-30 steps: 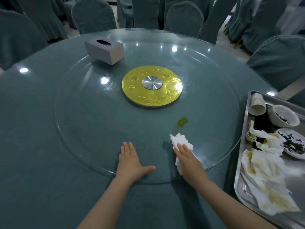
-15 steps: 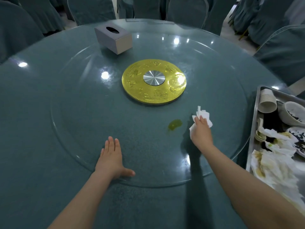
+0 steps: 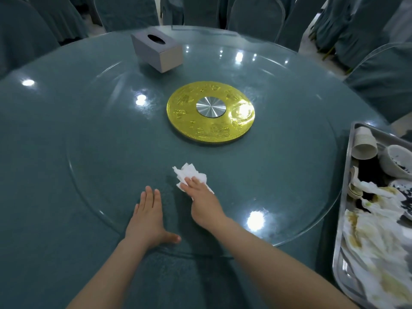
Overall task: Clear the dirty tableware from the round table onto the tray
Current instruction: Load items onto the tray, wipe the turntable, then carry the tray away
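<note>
The person leans over the round counter [image 3: 44, 152], both bare arms stretched out onto the glass turntable [image 3: 278, 175] that covers most of it. The left hand [image 3: 148, 221] lies flat on the near edge of the glass, fingers [image 3: 149, 198] straight and pressed together, thumb stuck out to the side. The right hand [image 3: 204, 202] sits just beside it, a little further in, its straight fingers pressing down on a crumpled white napkin [image 3: 188, 172] that lies on the glass; the paper pokes out ahead of the fingertips and to either side. Beyond the napkin, at the middle of the turntable, is a gold disc [image 3: 210, 127] with a silver hub [image 3: 211, 108]. Further back, near the far left rim of the glass, stands a grey tissue box [image 3: 157, 53] with an oval slot on top. At the right edge of the counter rests a metal tray [image 3: 344, 230], well apart from both hands, already loaded: a stack of paper cups [image 3: 362, 142] lying on its side at the far end, a white bowl [image 3: 394, 160] next to it with dark scraps inside, and toward the near end a heap of soiled napkins [image 3: 374, 246] stained yellow-green. Chairs in grey-blue covers [image 3: 383, 79] ring the counter.
</note>
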Motion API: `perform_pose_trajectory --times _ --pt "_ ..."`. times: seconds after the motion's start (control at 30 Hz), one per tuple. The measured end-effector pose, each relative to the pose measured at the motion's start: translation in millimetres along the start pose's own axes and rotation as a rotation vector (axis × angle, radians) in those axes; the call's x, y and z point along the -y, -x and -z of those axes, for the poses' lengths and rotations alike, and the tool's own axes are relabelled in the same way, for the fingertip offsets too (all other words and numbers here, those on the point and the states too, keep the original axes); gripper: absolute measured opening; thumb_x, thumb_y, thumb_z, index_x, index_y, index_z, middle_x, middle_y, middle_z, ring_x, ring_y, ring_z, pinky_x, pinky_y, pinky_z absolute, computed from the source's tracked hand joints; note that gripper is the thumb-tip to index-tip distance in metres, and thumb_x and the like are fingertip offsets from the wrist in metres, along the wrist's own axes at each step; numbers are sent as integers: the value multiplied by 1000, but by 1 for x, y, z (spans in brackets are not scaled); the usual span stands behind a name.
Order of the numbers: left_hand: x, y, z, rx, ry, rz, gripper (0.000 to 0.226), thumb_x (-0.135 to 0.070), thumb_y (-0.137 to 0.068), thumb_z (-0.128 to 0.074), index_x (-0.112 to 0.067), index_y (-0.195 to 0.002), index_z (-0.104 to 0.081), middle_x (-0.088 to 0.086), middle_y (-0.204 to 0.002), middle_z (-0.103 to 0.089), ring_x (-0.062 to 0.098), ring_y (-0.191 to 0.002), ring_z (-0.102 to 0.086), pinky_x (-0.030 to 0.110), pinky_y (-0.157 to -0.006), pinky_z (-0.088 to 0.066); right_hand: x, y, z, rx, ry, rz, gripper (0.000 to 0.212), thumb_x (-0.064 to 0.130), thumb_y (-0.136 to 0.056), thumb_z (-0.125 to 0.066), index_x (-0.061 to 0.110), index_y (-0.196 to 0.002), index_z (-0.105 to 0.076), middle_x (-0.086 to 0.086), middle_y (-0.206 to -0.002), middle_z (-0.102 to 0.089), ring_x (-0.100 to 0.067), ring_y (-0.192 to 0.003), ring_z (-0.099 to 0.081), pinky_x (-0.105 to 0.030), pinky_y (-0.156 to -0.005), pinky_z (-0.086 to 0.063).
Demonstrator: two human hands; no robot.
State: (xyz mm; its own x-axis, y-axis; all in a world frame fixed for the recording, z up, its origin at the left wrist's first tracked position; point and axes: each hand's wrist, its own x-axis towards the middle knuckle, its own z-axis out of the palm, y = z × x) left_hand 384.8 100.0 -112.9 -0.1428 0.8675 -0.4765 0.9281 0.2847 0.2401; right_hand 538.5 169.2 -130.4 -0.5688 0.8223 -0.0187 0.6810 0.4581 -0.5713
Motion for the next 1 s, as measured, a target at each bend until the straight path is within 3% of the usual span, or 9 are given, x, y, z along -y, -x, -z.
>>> perform_pose_trajectory --times 0.17,0.33,0.47,0.57,0.7,0.9,1.0 --pt "0 0 0 -2 24 -10 146 -64 -58 -77 -7 -146 24 11 -153 33 25 -143 24 40 -117 2 -3 24 7 142 17 92 69 -14 -82 -35 16 -144 -40 7 -154 -27 -14 -143 -17 -27 -111 -23" --pt "3 -1 -1 -7 37 -20 146 -65 -57 -77 -9 -147 23 11 -153 33 25 -143 24 40 -117 2 -33 73 14 212 65 141 74 -16 -80 -32 22 -143 -42 12 -154 -26 -8 -145 -14 -15 -114 -6" --pt "5 -1 -1 -7 48 -35 146 -66 -58 -76 -9 -147 24 10 -152 34 24 -143 25 40 -117 3 -73 111 40 123 110 44 67 -13 -85 -38 28 -137 -49 22 -147 -26 -3 -142 -15 -15 -115 -11" --pt "4 -1 0 -7 49 -36 146 -66 -57 -76 -9 -147 23 11 -153 33 25 -143 25 41 -118 2 -111 132 75 -3 155 -107 64 -15 -83 -45 25 -131 -56 18 -143 -29 -10 -140 -26 -11 -108 -17" --pt "1 1 -1 -10 44 -27 146 -66 -57 -77 -7 -147 22 13 -153 31 26 -144 23 42 -118 1 -155 154 113 -155 179 -404 59 -13 -87 -43 24 -132 -56 9 -148 -36 -2 -137 -24 -20 -109 -20" --pt "-4 6 -4 -49 62 -11 144 -68 -57 -76 -8 -148 18 11 -156 27 25 -145 20 41 -118 0 -133 144 99 -416 -12 -631 47 -9 -89 -45 19 -121 -66 -3 -143 -48 -21 -132 -45 -27 -112 -28" --pt "-9 19 -8 -101 93 14 136 -62 -64 -75 -8 -150 15 10 -157 22 24 -146 16 39 -118 0 -102 146 79 -352 -33 -563 48 -11 -88 -45 18 -121 -66 -3 -143 -48 -19 -133 -44 -15 -109 -19"
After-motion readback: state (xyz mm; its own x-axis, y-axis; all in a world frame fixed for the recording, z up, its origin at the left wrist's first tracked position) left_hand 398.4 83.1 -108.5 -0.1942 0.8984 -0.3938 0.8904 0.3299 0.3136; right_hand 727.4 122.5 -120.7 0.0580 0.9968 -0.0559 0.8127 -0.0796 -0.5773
